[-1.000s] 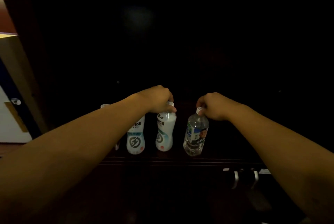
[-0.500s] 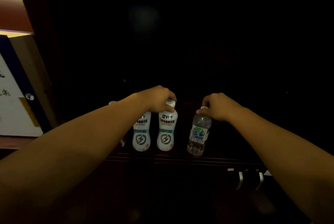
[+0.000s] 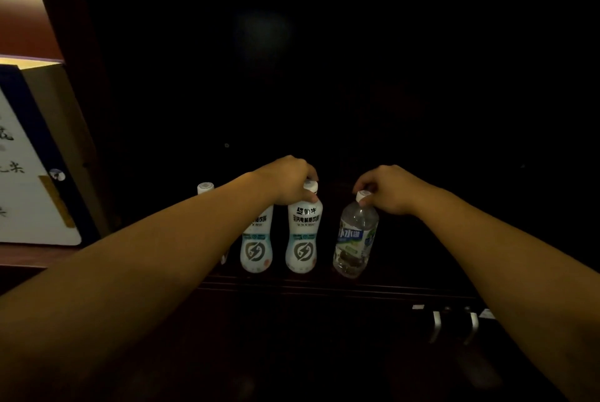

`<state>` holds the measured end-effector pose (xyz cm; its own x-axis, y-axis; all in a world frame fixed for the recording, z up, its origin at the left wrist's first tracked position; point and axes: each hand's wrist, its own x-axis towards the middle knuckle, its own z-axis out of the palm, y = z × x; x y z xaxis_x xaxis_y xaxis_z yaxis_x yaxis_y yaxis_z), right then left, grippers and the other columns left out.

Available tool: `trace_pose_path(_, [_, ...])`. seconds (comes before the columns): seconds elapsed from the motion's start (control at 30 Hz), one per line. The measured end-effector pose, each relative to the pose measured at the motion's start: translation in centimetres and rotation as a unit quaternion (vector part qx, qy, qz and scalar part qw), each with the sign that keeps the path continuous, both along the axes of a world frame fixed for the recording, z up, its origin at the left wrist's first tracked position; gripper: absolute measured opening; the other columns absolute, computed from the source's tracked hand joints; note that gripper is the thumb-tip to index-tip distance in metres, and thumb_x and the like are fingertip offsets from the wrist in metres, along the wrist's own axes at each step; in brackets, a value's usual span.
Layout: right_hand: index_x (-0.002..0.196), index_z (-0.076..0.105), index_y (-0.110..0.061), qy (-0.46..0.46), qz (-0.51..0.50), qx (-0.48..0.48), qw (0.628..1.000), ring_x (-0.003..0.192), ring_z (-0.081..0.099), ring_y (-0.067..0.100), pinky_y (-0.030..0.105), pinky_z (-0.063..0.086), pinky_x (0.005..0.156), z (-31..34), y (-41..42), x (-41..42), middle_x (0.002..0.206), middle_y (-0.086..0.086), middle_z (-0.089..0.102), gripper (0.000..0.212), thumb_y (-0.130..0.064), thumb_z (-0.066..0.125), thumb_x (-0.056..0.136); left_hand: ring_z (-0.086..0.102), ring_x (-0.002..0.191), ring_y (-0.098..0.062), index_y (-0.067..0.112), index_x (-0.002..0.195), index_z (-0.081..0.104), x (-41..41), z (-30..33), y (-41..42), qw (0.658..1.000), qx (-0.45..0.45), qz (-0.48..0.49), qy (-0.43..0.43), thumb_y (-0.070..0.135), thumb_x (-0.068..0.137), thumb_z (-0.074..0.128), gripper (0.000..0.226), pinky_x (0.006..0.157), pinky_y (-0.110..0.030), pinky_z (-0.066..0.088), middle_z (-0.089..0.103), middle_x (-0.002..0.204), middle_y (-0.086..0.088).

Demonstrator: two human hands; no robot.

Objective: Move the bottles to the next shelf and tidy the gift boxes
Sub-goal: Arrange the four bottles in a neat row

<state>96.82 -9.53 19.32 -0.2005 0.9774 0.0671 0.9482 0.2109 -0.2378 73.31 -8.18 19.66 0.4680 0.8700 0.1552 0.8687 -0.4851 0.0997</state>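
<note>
Several bottles stand in a row near the front edge of a dark wooden shelf (image 3: 324, 284). My left hand (image 3: 289, 180) grips the neck of a white drink bottle (image 3: 302, 236), just under its cap. A second white bottle (image 3: 256, 242) stands upright right beside it, partly behind my left wrist. Only the cap of a third bottle (image 3: 205, 187) shows behind my left forearm. My right hand (image 3: 389, 189) pinches the cap of a clear water bottle (image 3: 355, 236), which leans slightly to the right at its top.
A white gift box with a dark blue edge (image 3: 29, 174) stands in the neighbouring compartment on the left, behind a dark upright divider (image 3: 87, 102). The shelf's interior is very dark. Two pale handles (image 3: 454, 323) show below on the right.
The view has shifted, bringing more of the gift box in on the left. The white bottle stands straighter and the clear bottle has been set more upright; both hands stay on the bottle tops.
</note>
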Motion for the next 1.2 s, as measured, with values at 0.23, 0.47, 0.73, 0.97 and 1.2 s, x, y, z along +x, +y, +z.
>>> trace_pose_path(0.23, [0.109,0.071,-0.036,-0.009,0.031,0.006,0.999,0.107,0.060,0.012,0.027,0.046,0.087,-0.1,1.1,-0.5,0.115,-0.008,0.064,0.029,-0.022,0.077,0.085,0.056,0.122,-0.021,0.017,0.139,0.058,0.3,-0.2,-0.1,1.000,-0.001,0.007,0.002,0.043,0.090,0.071,0.057,0.098,-0.035,0.047,0.062,0.134,-0.003])
trace_pose_path(0.47, [0.106,0.070,-0.042,0.011,0.054,-0.006,0.998,0.106,0.057,0.008,0.025,0.041,0.086,-0.3,1.3,0.3,0.119,-0.011,0.064,0.031,-0.020,0.077,0.085,0.056,0.124,-0.021,0.018,0.140,0.057,0.4,0.0,-0.4,1.000,-0.012,0.014,-0.017,0.040,0.090,0.072,0.056,0.100,-0.036,0.047,0.061,0.135,-0.004])
trace_pose_path(0.73, [0.111,0.069,-0.038,0.030,0.070,0.001,0.997,0.113,0.057,0.012,0.028,0.044,0.093,-0.6,0.8,0.4,0.123,-0.009,0.063,0.032,-0.016,0.073,0.088,0.057,0.120,-0.020,0.019,0.137,0.060,0.1,-0.9,-0.6,0.995,-0.031,0.029,-0.085,0.038,0.088,0.075,0.055,0.101,-0.037,0.048,0.063,0.132,-0.003])
trace_pose_path(0.97, [0.129,0.058,-0.039,0.211,0.062,-0.001,0.976,0.115,0.057,0.012,0.025,0.050,0.087,-3.5,-0.6,1.3,0.123,-0.008,0.060,0.044,-0.014,0.066,0.094,0.049,0.132,-0.025,0.023,0.153,0.033,0.3,-5.1,-2.5,0.953,-0.038,0.070,-0.291,0.039,0.086,0.076,0.082,0.107,-0.041,0.044,0.044,0.149,-0.007])
trace_pose_path(1.2, [0.150,0.027,-0.037,0.383,-0.039,0.003,0.923,0.113,0.054,0.005,0.020,0.045,0.079,-9.7,-2.8,2.2,0.132,-0.011,0.047,0.087,-0.036,0.080,0.081,0.036,0.142,-0.018,0.016,0.159,0.011,1.7,-12.2,-4.8,0.879,-0.044,0.116,-0.460,0.028,0.081,0.083,0.107,0.113,-0.028,0.033,0.035,0.155,-0.004])
